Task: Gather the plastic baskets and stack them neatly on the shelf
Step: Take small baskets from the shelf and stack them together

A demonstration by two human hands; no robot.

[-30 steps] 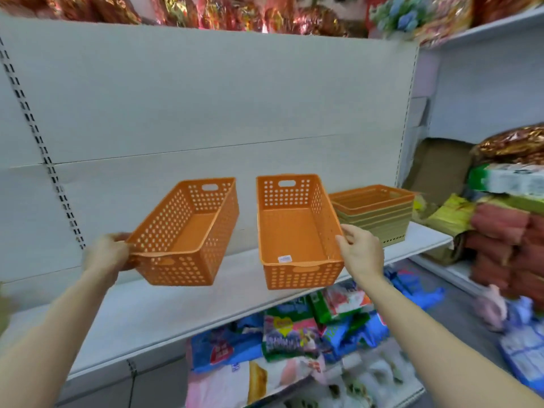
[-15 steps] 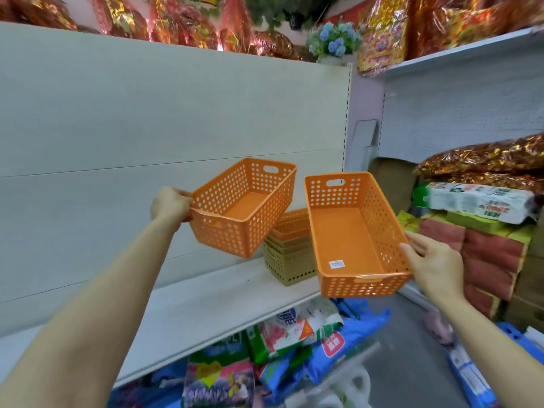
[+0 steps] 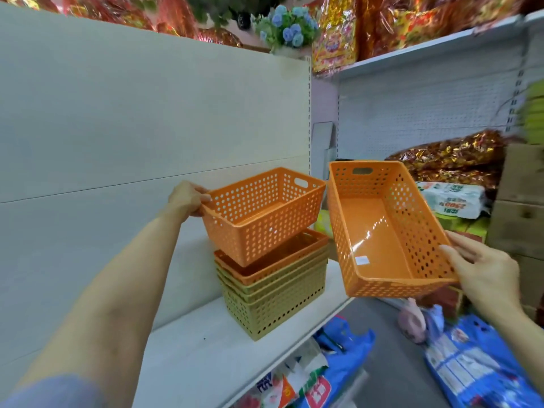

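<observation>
Stack (image 3: 272, 293) sits on shelf (image 3: 188, 357). Left hand (image 3: 188, 198) grip clamped on orange basket (image 3: 262, 213) just above stack, maybe touching. Right hand (image 3: 485, 269) grip clamped on second orange basket (image 3: 382, 231) beside stack. Two left.

The basket in the left hand (image 3: 188, 198) is orange (image 3: 262, 216), pierced with round holes; the one in the right hand (image 3: 485, 269) is the same orange (image 3: 379, 231), dotted alike, with a small white sticker (image 3: 362, 260) inside. Beneath the left grip, the stack (image 3: 273, 293) runs orange on top, olive-tan below; the shelf (image 3: 206, 354) is white.

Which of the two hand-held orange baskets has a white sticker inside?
The basket in the right hand: a white sticker lies on its floor. The left-hand basket, above the stack, shows none.
</observation>
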